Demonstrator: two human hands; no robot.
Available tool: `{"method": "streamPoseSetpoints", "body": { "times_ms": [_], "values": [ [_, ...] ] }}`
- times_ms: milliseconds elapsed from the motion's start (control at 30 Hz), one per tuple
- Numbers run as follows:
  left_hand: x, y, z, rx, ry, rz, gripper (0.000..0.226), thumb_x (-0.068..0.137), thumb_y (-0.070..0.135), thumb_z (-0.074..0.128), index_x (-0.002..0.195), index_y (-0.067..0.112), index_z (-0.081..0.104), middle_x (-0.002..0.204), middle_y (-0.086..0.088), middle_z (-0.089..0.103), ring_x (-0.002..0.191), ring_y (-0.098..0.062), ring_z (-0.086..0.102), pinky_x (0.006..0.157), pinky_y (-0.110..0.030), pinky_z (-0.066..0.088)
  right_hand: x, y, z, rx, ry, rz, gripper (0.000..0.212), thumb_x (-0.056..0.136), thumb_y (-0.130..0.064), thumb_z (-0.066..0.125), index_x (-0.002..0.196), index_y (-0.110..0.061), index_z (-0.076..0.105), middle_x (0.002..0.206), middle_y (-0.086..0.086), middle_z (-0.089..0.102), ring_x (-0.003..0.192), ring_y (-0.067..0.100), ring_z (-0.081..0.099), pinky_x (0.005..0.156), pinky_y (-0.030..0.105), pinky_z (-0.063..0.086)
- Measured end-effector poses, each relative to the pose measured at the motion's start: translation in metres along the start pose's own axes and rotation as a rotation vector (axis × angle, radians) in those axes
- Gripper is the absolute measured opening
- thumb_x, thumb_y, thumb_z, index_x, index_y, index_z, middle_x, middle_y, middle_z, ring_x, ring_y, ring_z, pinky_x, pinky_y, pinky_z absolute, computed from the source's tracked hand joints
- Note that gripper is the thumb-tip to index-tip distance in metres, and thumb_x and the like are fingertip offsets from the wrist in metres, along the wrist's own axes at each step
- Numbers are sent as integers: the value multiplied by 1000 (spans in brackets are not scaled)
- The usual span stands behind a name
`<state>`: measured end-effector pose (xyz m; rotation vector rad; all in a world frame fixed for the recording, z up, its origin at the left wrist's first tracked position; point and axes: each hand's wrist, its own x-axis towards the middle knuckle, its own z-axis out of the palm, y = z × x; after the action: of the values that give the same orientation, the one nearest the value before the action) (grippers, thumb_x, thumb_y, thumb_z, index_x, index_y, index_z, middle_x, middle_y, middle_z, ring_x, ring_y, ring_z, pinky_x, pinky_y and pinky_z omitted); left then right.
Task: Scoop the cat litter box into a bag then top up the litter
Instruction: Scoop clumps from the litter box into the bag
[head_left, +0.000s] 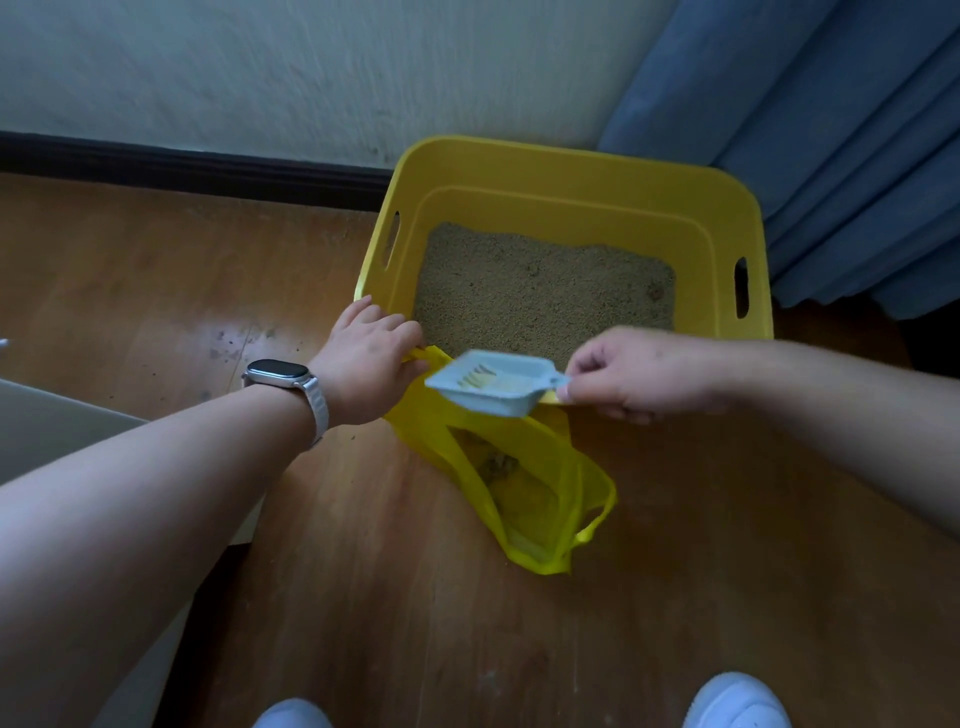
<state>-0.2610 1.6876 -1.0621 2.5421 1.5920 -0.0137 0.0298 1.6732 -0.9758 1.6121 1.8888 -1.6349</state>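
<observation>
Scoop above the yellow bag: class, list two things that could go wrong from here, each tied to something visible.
1. The right hand only pinches the scoop by its short handle; it may tip and spill onto the wooden floor rather than into the bag.
2. The left hand seems to hold up just one handle of the thin bag, so its mouth may sag shut and the waste miss it.

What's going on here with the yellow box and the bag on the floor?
A person is cleaning a cat litter box. The right hand pinches the handle of a pale blue slotted scoop, held over the mouth of a yellow bag on the floor. The left hand holds the bag's top edge open beside the box. The scoop looks nearly empty, some clumps already lie in the bag, and the box holds a layer of litter.
</observation>
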Motion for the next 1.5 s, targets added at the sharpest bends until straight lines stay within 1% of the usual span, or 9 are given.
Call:
{"method": "streamPoseSetpoints", "body": {
  "times_ms": [100, 200, 367, 533, 667, 867, 1000, 1200, 1500],
  "values": [
    [0, 0, 1, 19, 9, 13, 22, 95, 36, 52, 103, 17, 60, 98, -1, 61, 101, -29, 52, 115, -48, 19, 5, 0, -26, -61, 191, -25, 23, 91, -37, 62, 88, -15, 69, 62, 0, 56, 50, 13, 46, 48, 30, 36],
    [0, -1, 1, 28, 6, 20, 20, 94, 34, 55, 101, 16, 61, 97, -3, 62, 98, -31, 53, 114, -50, 23, 17, 12, -41, -312, 333, -28, 20, 90, -43, 59, 87, -24, 66, 69, -3, 61, 57, 17, 53, 53, 34, 39],
    [1, 1, 1, 25, -3, 4, 23, 94, 34, 57, 106, 16, 62, 101, -3, 64, 101, -32, 53, 114, -50, 21, 33, 43, -69, -883, 326, 130, 17, 95, -34, 49, 90, -22, 60, 76, 0, 60, 64, 18, 57, 49, 28, 40],
    [2, 0, 3, 29, 11, -10, 22, 92, 33, 59, 102, 14, 63, 97, -5, 63, 98, -34, 53, 113, -52, 22, 43, 51, -94, -1171, 275, 373, 14, 94, -19, 50, 81, -19, 54, 76, -2, 56, 64, 16, 53, 47, 27, 42],
    [3, 1, 6, 31, 15, -6, 20, 90, 32, 62, 98, 14, 63, 92, -5, 62, 94, -34, 54, 112, -54, 24, 57, 57, -100, -1187, 146, 485, 8, 94, -21, 54, 93, -18, 60, 83, -2, 57, 73, 18, 56, 64, 31, 50],
    [1, -1, 9, 11, 49, -3, 31, 90, 43, 47, 95, 16, 62, 87, -1, 60, 92, -31, 53, 111, -53, 24, 63, 67, -115, -1160, 157, 374, 17, 92, -35, 60, 90, -18, 59, 77, -2, 57, 66, 14, 55, 52, 28, 46],
    [1, -1, 10, 10, 63, 1, 42, 87, 50, 36, 94, 17, 61, 86, 0, 59, 92, -31, 53, 110, -52, 24, 66, 79, -127, -1116, 164, 333, 23, 91, -42, 60, 95, -20, 65, 78, -3, 61, 70, 16, 59, 57, 31, 52],
    [1, -1, 9, 5, 76, 2, 43, 87, 50, 36, 92, 16, 63, 85, -1, 60, 92, -32, 54, 108, -55, 27, 70, 89, -139, -1044, 144, 219, 27, 93, -42, 56, 107, -22, 68, 82, -3, 64, 74, 17, 60, 61, 30, 51],
    [2, -1, 9, 11, 63, 4, 42, 88, 49, 37, 92, 16, 62, 87, -1, 61, 93, -32, 53, 107, -56, 27, 91, 97, -119, -920, 90, 145, 26, 95, -42, 54, 106, -23, 69, 81, -2, 66, 74, 18, 61, 70, 39, 53]
  ]
}}
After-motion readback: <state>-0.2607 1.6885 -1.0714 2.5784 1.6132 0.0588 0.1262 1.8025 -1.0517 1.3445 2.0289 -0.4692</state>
